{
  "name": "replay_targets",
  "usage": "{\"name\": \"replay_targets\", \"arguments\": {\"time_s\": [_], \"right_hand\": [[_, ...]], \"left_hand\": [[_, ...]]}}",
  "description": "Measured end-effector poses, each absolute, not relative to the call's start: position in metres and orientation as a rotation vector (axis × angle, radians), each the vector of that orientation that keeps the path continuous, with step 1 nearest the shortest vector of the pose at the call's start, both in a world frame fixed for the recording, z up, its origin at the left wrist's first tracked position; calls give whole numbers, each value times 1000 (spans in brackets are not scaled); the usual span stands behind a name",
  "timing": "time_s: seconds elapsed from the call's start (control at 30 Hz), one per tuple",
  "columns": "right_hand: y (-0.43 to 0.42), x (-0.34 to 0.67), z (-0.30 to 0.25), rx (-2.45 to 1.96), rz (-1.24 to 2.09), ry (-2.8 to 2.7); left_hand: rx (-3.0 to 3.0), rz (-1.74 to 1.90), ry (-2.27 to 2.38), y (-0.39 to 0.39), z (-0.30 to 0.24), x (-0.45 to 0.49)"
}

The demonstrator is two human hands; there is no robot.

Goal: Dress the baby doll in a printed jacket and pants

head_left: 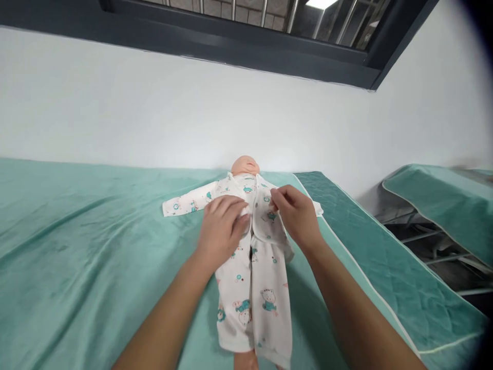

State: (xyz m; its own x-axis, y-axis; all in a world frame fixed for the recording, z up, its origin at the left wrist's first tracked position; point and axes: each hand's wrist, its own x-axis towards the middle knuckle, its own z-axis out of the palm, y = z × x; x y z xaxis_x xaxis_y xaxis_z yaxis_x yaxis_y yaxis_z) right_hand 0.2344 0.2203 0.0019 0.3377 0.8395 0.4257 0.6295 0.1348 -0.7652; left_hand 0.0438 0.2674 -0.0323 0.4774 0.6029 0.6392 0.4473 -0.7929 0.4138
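A baby doll [245, 165] lies on its back, dressed in a white baby shirt [188, 204] and matching baby pants [271, 288], both printed with small teal animals. The shirt's front is unfastened, its two panels parted over the chest. My left hand [223, 226] is closed on the edge of the left panel, white cloth showing between thumb and fingers. Over the right panel, my right hand [292, 210] has thumb and fingertips pinched together; whether cloth is in them I cannot make out. One sleeve stretches left, and the other is mostly hidden behind my right hand.
The doll rests on a bed with a light green sheet [96, 257]. A darker quilted pad [389, 272] runs along its right side. White wall [173, 113] and a dark window frame [231, 43] stand behind. At right is another green-covered bed [447, 205].
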Motion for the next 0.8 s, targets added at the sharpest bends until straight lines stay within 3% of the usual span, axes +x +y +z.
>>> {"name": "replay_targets", "arguments": {"time_s": [0.1,0.27,0.57,0.8], "right_hand": [[269,241,7,-1836,136,-1324],[321,238,-1,-2111,221,-1437],[326,255,-17,-1730,468,-1305],[330,258,-14,-1437,717,-1102]], "left_hand": [[2536,1139,739,267,-35,43],[2270,1221,750,274,-40,36],[1599,1330,1295,319,-24,48],[1429,1052,1331,361,1,72]]}}
